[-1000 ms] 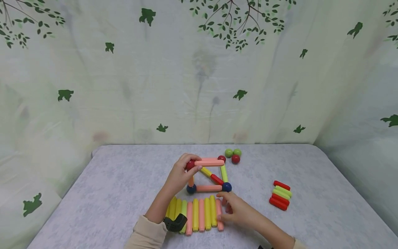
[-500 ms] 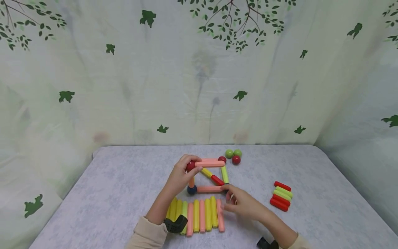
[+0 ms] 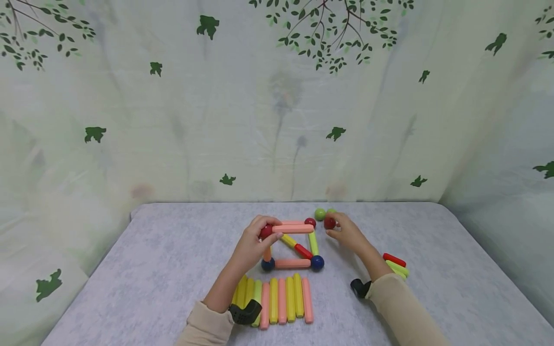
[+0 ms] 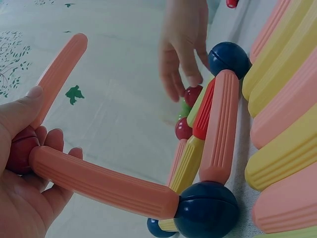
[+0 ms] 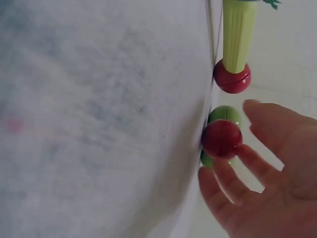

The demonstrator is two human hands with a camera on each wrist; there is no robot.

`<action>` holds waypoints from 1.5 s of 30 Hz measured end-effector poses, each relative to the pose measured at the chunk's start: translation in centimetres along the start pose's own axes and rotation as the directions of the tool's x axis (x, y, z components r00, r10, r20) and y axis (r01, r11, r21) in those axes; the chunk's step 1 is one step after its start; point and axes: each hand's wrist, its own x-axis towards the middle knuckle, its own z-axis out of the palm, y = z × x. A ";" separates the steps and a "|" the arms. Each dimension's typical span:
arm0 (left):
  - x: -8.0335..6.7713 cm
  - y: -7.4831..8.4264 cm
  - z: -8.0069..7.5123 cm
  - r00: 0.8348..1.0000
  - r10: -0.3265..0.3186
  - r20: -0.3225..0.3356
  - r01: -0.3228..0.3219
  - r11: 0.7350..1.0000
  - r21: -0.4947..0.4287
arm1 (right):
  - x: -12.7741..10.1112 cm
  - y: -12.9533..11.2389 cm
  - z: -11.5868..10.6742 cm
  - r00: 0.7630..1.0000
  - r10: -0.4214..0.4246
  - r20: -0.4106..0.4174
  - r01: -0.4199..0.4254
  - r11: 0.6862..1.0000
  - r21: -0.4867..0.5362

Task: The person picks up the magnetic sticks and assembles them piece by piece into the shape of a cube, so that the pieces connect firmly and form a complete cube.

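Note:
My left hand [image 3: 253, 240] grips a red ball [image 4: 22, 151] at an upper corner of a frame of magnetic sticks and balls. From that ball a pink stick [image 3: 293, 229] juts out to the right, and an orange-pink stick [image 4: 104, 181] runs down to a blue ball [image 4: 207, 210]. Another pink stick [image 3: 292, 263] joins it to a second blue ball [image 3: 317, 263]. My right hand [image 3: 349, 234] reaches a loose red ball [image 5: 222, 139], its fingers spread around it and the thumb apart from it. Two green balls [image 3: 320, 214] lie just behind that one.
A row of yellow, pink and light green sticks [image 3: 282, 301] lies before the frame. Short red and light green sticks [image 3: 394, 260] lie at the right, partly hidden by the right sleeve. A printed cloth backdrop [image 3: 277, 105] stands behind the table [image 3: 164, 269].
My right hand has gone from the row of sticks, past the near blue ball, up to the loose red ball at the back. My left hand keeps its grip on the frame's red ball.

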 end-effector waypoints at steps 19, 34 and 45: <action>-0.1 0.2 0.1 1.000 -0.002 -0.011 0.002 1.000 -0.010 | -4.2 -4.6 -2.1 0.999 -0.032 -0.039 0.047 0.857 0.513; -0.2 0.1 0.1 0.999 0.026 -0.028 -0.025 1.000 0.008 | -9.0 -6.2 -0.8 1.000 -0.007 -0.030 0.020 0.880 0.475; -0.1 0.0 0.1 0.999 0.013 -0.031 -0.013 1.000 0.005 | -11.6 -5.2 3.8 0.915 0.001 0.402 -0.097 0.971 0.219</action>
